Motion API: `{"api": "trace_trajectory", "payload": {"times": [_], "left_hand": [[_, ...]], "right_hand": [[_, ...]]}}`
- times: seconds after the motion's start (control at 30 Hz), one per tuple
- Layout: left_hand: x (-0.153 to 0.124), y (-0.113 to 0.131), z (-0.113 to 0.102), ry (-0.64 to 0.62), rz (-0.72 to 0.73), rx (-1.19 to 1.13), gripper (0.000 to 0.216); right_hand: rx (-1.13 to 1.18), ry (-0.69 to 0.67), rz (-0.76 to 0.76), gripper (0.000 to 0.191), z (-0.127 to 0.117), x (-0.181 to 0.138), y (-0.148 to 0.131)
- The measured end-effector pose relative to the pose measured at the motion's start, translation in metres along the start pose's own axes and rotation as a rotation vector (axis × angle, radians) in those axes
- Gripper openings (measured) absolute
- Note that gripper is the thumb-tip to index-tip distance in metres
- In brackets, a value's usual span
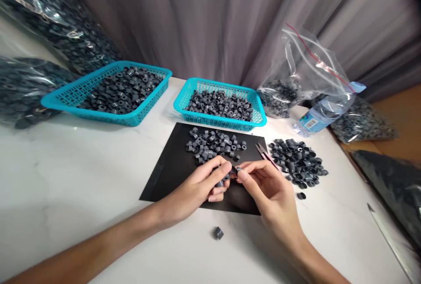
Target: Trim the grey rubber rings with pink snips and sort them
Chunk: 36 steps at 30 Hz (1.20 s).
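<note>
Over a black mat (164, 174), my left hand (208, 179) is curled around several small grey plastic rings, some showing between its fingers. Thumb and fingertips of my right hand (268, 183) pinch one small grey ring (239, 169), close against a dark piece at the left fingertips. Whether the two pieces are joined I cannot tell. Just beyond my hands lies a pile of grey rings (213, 143) on the mat. Pink-handled snips (267, 154) lie between that pile and a second pile of darker caps (297, 161) on the right.
Two turquoise baskets (138, 117) (220, 122) full of grey parts stand at the back. Bulging clear bags (55, 21) are at the left. A zip bag (283, 91), a water bottle (324, 115) and more bags sit right. One loose ring (218, 232) lies near the front.
</note>
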<state>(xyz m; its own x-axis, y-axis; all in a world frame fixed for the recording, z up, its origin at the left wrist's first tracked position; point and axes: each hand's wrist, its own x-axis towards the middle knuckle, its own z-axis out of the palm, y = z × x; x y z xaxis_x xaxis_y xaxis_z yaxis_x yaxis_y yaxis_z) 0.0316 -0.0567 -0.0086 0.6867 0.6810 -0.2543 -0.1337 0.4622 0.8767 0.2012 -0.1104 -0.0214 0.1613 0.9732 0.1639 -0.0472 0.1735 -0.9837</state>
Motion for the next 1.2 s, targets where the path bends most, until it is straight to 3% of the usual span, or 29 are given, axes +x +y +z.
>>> {"api": "trace_trajectory", "payload": {"times": [0.5,0.77,0.9,1.1,1.2], "left_hand": [[0.001,0.0,0.005,0.102,-0.138,-0.272,0.037],[0.002,-0.001,0.0,0.112,-0.179,-0.336,0.029],[0.001,-0.001,0.002,0.116,-0.168,-0.329,0.028],[-0.001,-0.002,0.009,0.26,-0.225,-0.297,0.028],[-0.002,-0.002,0.008,0.224,-0.234,-0.297,0.03]], "right_hand": [[-0.317,-0.116,-0.142,0.004,-0.002,-0.005,-0.002],[-0.418,-0.024,-0.268,0.003,-0.004,-0.009,0.003],[-0.53,-0.063,-0.375,0.007,0.003,-0.012,-0.001],[-0.721,-0.125,-0.564,0.016,0.017,-0.017,-0.002],[-0.771,-0.085,-0.635,0.018,0.011,-0.015,-0.008]]}}
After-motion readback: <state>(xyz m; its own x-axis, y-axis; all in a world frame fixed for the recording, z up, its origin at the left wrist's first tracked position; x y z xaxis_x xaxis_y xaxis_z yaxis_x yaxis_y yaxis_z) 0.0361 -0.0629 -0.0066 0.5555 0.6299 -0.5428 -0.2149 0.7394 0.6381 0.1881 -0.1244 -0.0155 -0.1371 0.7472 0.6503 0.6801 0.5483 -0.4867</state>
